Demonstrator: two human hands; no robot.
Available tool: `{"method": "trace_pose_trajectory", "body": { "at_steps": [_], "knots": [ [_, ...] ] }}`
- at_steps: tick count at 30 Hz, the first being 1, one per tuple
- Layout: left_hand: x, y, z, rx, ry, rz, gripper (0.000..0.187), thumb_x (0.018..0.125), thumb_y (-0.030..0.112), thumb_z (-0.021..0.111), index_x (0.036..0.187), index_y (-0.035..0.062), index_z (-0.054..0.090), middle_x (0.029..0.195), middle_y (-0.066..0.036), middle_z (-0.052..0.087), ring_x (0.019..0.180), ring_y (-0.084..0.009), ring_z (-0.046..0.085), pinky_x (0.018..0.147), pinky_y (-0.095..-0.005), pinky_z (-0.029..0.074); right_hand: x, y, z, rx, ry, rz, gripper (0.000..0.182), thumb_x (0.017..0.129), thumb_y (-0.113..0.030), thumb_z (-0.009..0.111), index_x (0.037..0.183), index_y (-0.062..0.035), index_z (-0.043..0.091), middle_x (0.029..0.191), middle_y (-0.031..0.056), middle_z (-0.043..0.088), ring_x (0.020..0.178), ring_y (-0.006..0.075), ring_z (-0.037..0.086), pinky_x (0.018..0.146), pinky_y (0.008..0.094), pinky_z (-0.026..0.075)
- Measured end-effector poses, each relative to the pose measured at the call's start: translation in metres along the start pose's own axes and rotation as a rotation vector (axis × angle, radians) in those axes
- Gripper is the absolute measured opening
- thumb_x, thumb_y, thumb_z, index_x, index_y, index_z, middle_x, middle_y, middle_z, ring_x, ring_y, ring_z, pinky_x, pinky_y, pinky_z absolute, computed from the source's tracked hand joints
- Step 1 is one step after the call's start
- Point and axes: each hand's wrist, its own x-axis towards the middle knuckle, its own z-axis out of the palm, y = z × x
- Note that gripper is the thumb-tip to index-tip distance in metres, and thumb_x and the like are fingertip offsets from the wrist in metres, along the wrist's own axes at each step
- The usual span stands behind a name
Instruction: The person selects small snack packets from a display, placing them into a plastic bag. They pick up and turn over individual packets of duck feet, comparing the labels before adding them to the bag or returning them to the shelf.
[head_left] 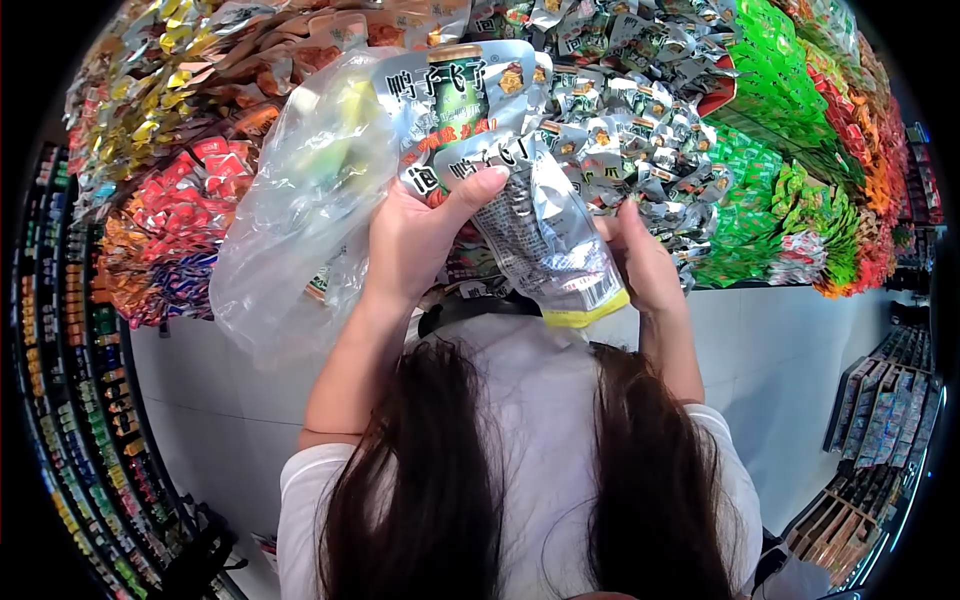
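Note:
My left hand (425,235) is closed on silver snack packets, its thumb pressed over their front. One silver packet (460,95) with black and red lettering stands up above that hand. Another silver packet (545,235), with small print and a yellow lower edge, slants down to the right across the first. My right hand (640,255) is at this packet's right edge, thumb up; its fingertips are partly hidden behind the packet. A clear plastic bag (305,215) with something yellow-green inside hangs beside my left hand, on its left.
Heaped packets fill the display ahead: red ones (200,185) at left, silver ones (640,130) in the middle, green ones (750,185) at right. Stocked shelves (85,400) curve along the left side. More racks (885,410) stand at the right.

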Motion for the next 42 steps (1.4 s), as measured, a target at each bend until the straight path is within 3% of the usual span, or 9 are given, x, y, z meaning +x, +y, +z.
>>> {"method": "trace_pose_trajectory", "body": {
  "at_steps": [3,4,8,18,25,27,37,40,42],
  "knots": [
    [0.0,0.001,-0.001,0.002,-0.038,-0.031,0.033,0.08,0.018,0.067,0.106,0.001,0.057,0.093,-0.004,0.063,0.08,-0.0082,0.058,0.073,-0.0232,0.047,0.011,0.001,0.013,-0.418,0.017,-0.236,0.028,0.091,-0.022,0.05,0.103,0.0021,0.056,0.089,0.0032,0.06,0.079,0.0088,0.054,0.074,0.0242,0.043],
    [0.0,0.0,-0.001,0.007,-0.038,-0.031,0.033,0.08,0.018,0.067,0.106,0.001,0.057,0.093,-0.004,0.063,0.08,-0.0082,0.058,0.073,-0.0232,0.047,0.01,-0.006,0.018,-0.606,0.008,-0.148,0.026,0.089,-0.024,0.053,0.098,0.0001,0.057,0.083,-0.0001,0.057,0.075,0.0061,0.05,0.069,0.0221,0.041],
    [-0.001,-0.002,0.0,0.026,-0.003,-0.087,0.031,0.081,0.017,0.065,0.105,0.0006,0.057,0.094,-0.004,0.063,0.081,-0.0085,0.058,0.074,-0.0237,0.047,0.025,0.005,0.044,-0.619,0.144,-0.387,0.024,0.088,-0.023,0.055,0.088,0.0006,0.057,0.072,-0.0036,0.052,0.067,0.0042,0.045,0.058,0.0215,0.038],
    [0.004,-0.001,0.0,-0.072,0.03,-0.023,0.028,0.083,0.017,0.061,0.106,0.0011,0.056,0.094,-0.004,0.062,0.082,-0.0088,0.057,0.076,-0.0241,0.045,0.042,0.014,0.028,-0.607,0.158,-0.553,0.027,0.088,-0.018,0.054,0.069,0.0002,0.049,0.061,-0.0027,0.04,0.059,0.0046,0.035,0.051,0.023,0.031],
    [0.011,0.001,-0.001,-0.071,0.07,-0.03,0.028,0.084,0.017,0.06,0.106,0.0015,0.057,0.096,-0.003,0.062,0.086,-0.0077,0.055,0.078,-0.0234,0.043,0.05,0.012,0.029,-0.534,0.161,-0.524,0.022,0.089,-0.016,0.054,0.073,0.0003,0.053,0.063,-0.0037,0.042,0.061,0.0036,0.036,0.053,0.0214,0.031],
    [0.015,-0.002,-0.003,-0.071,0.062,-0.039,0.032,0.081,0.012,0.06,0.11,-0.0004,0.054,0.098,-0.008,0.061,0.084,-0.0136,0.059,0.073,-0.026,0.046,0.053,0.012,0.025,-0.532,0.143,-0.501,0.02,0.089,-0.016,0.054,0.077,0.0007,0.056,0.066,-0.0043,0.045,0.063,0.0029,0.037,0.054,0.0204,0.032],
    [0.028,-0.008,-0.003,-0.063,0.033,-0.014,0.024,0.085,0.015,0.057,0.103,0.0003,0.057,0.094,-0.004,0.062,0.083,-0.0097,0.057,0.075,-0.0243,0.045,0.056,0.003,0.017,-0.564,0.164,-0.353,0.02,0.087,-0.02,0.057,0.083,-0.001,0.06,0.067,-0.0061,0.047,0.064,0.0017,0.039,0.055,0.0183,0.031],
    [0.027,-0.007,-0.003,-0.041,0.025,-0.02,0.024,0.085,0.016,0.057,0.103,0.0006,0.058,0.095,-0.004,0.062,0.084,-0.0097,0.057,0.076,-0.0243,0.044,0.052,0.001,0.021,-0.407,0.092,-0.26,0.018,0.081,-0.011,0.064,0.095,-0.0006,0.057,0.082,-0.002,0.057,0.074,0.0031,0.05,0.065,0.019,0.041],
    [0.027,-0.009,-0.002,-0.031,0.038,-0.028,0.025,0.085,0.017,0.057,0.103,0.0008,0.058,0.094,-0.004,0.062,0.084,-0.0097,0.056,0.076,-0.0242,0.044,0.049,-0.001,0.019,-0.284,0.013,-0.166,0.038,0.073,0.0,0.069,0.107,0.0017,0.053,0.098,0.0021,0.06,0.087,0.0067,0.056,0.078,0.0226,0.047]
  ]
}}
